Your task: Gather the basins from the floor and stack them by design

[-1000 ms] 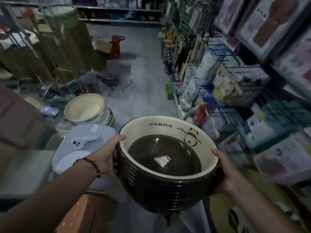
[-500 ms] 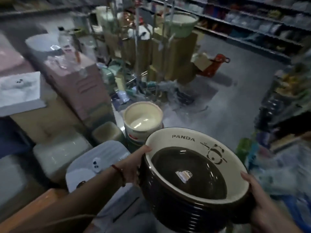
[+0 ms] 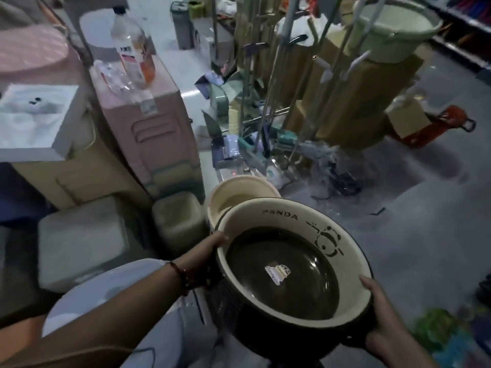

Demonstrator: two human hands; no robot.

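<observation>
I had the panda basins (image 3: 281, 272) up off the floor, carried low in front of me, a nested stack by the ribbed dark sides below the top rim. My left hand (image 3: 204, 257) was clamped on the near-left rim, thumb hooked over the cream lip; my right hand (image 3: 382, 325) gripped the opposite side, fingers curled over the edge. I judged the lot stiff, smooth plastic, light singly but with some weight as a stack, and slick enough that the rolled rim was the only sensible hold, one hand on each side. No real fear of breakage, more of it tipping. To look at: dark glossy bowl, cream band inside the top printed PANDA with a panda drawing, a small sticker on the bottom. Just beyond its far edge stood a cream basin stack (image 3: 243, 193) on the floor (image 3: 414, 208), a plainer design, I reckoned.
</observation>
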